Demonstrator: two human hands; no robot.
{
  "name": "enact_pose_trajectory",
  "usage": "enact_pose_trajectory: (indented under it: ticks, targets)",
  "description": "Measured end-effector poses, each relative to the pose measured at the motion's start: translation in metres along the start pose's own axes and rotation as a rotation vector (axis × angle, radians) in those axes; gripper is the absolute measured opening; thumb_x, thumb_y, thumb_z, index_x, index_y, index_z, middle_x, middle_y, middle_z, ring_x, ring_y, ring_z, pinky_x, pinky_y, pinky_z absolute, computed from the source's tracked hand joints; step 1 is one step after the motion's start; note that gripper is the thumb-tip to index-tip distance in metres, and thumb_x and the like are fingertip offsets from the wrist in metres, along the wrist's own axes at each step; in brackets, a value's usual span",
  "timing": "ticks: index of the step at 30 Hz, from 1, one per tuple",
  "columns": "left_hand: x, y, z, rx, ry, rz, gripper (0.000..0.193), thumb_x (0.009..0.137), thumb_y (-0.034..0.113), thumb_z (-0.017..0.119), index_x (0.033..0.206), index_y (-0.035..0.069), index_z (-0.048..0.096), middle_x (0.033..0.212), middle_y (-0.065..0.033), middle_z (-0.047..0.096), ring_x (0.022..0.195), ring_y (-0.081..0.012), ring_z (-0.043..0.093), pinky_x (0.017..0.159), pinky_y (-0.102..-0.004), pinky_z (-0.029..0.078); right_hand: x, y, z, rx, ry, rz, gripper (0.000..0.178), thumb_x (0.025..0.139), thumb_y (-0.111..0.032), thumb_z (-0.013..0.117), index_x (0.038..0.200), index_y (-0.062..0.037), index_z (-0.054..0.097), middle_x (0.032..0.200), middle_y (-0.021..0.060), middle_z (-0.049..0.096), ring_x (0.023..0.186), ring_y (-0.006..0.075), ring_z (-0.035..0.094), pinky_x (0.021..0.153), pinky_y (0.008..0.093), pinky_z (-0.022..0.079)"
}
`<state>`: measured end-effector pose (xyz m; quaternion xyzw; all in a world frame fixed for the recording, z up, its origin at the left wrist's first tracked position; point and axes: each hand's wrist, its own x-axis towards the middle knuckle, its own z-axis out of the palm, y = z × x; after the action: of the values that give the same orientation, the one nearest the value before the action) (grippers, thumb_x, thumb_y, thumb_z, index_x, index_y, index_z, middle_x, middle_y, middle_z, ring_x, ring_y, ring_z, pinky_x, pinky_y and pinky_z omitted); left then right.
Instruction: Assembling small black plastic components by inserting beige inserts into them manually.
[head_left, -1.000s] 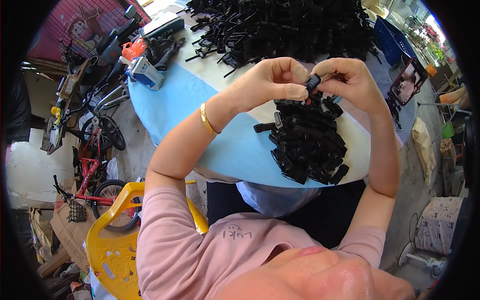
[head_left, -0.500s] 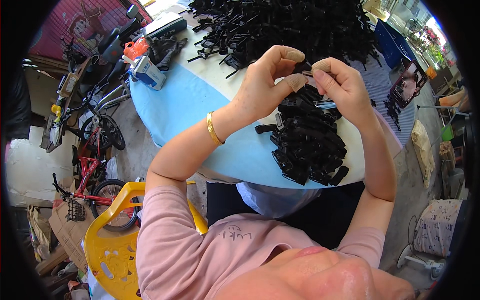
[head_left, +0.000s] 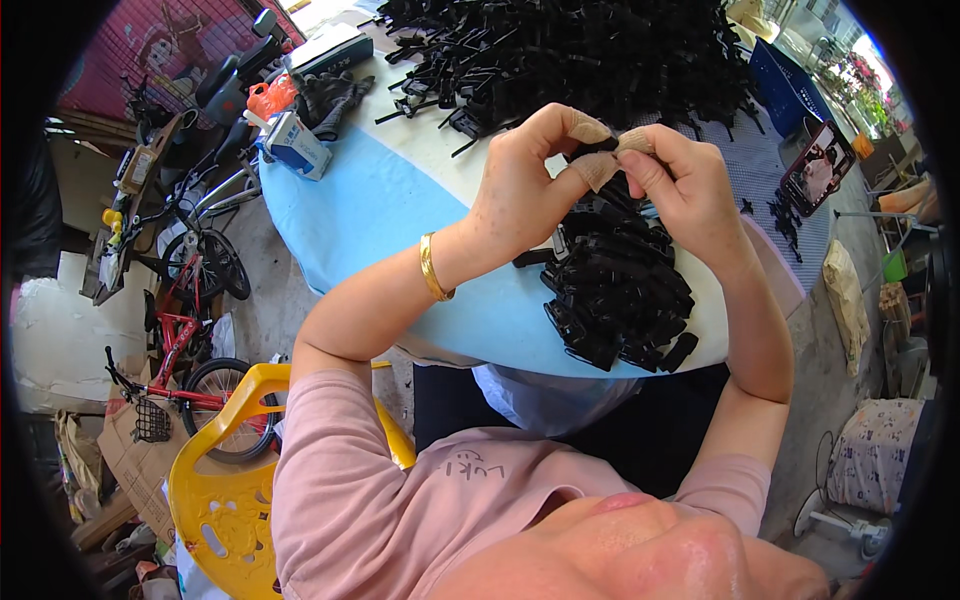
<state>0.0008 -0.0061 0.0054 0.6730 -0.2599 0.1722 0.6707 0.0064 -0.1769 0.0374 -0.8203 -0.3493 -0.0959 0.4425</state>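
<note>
Over the table, my left hand (head_left: 522, 185) pinches a small black plastic part (head_left: 598, 147) between a taped thumb and finger. Facing it, my right hand (head_left: 690, 190) has thumb and taped forefinger pressed together at the part's right end. Whatever lies between those right fingertips is too small to make out. Below my hands is a heap of similar black plastic parts (head_left: 615, 290). Beyond them spreads a much larger pile of black parts (head_left: 570, 60), several with thin prongs sticking out.
A light blue cloth (head_left: 380, 220) covers the table's left side. On it stand a blue-white carton (head_left: 298, 148) and an orange bag (head_left: 272, 98). To the right are a propped phone (head_left: 818, 168) and a dark blue basket (head_left: 790, 88). A yellow chair (head_left: 200, 480) is at my left.
Both hands have dipped slightly and drawn closer together. The right fingertips now meet the black part and the left fingertips, where a small gap showed before.
</note>
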Motion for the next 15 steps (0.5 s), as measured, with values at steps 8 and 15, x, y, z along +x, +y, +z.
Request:
enact_pose_trajectory:
  ticks: [8, 15]
  targets:
    - [0.000, -0.002, -0.005, 0.389, -0.030, 0.340, 0.014, 0.073, -0.001, 0.064, 0.085, -0.001, 0.056, 0.086, -0.0100, 0.063, 0.076, -0.0161, 0.061, 0.068, -0.0263, 0.049, -0.002, -0.001, 0.006, 0.151, -0.010, 0.142, 0.011, 0.087, -0.008, 0.050, 0.088, -0.0001, 0.057, 0.063, -0.0024, 0.050, 0.055, 0.0035, 0.043, 0.050, 0.0171, 0.034]
    - [0.013, 0.006, -0.012, -0.635, -0.030, -0.299, 0.028, 0.092, 0.008, 0.038, 0.119, 0.001, 0.038, 0.114, -0.0208, 0.051, 0.102, -0.0256, 0.055, 0.086, -0.0304, 0.047, 0.001, 0.005, -0.008, -0.072, 0.119, -0.080, 0.019, 0.079, -0.013, 0.065, 0.093, -0.0024, 0.057, 0.068, -0.0034, 0.050, 0.055, 0.0012, 0.039, 0.049, 0.0151, 0.031]
